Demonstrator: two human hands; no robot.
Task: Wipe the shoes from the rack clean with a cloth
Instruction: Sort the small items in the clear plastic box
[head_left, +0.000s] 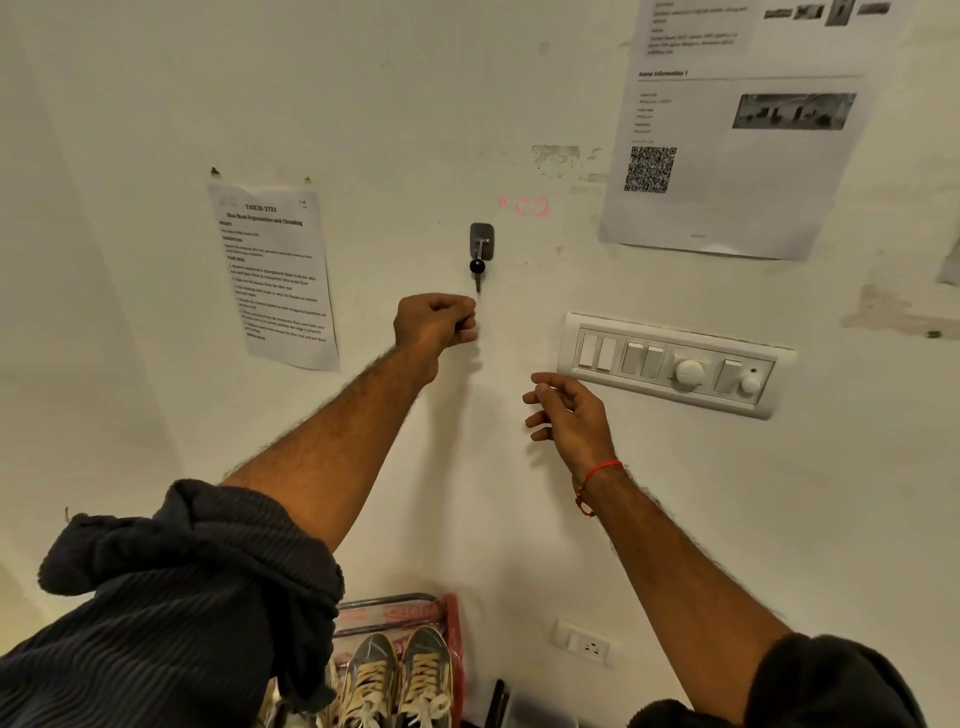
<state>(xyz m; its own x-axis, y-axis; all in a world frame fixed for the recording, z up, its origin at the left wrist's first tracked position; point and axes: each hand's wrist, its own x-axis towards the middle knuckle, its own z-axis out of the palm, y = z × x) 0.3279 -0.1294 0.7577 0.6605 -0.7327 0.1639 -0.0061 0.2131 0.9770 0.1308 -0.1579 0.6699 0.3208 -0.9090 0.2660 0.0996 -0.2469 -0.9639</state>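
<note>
While the shoes (395, 675) sit untouched on the rack (415, 610) at the bottom of the view, both hands are up at the wall. The left hand (434, 325) is clenched just below a hanging key (477, 273), with nothing visible in its grip; the right hand (569, 415) hangs released. No cloth shows, so wiping looks not yet begun.

Off-white painted wall (156, 104), patchy grey scuffs. White paper notices (275, 275), black print; one carries a black-and-white QR code (650, 169). Grey metal hook (481, 240), black-headed key (477, 267). White plastic switch panel (670, 364). Red thread wristband (597, 475). Dark navy ribbed sleeve (171, 613). Grey sneakers with cream laces (395, 675) on red-trimmed rack (452, 623).
</note>
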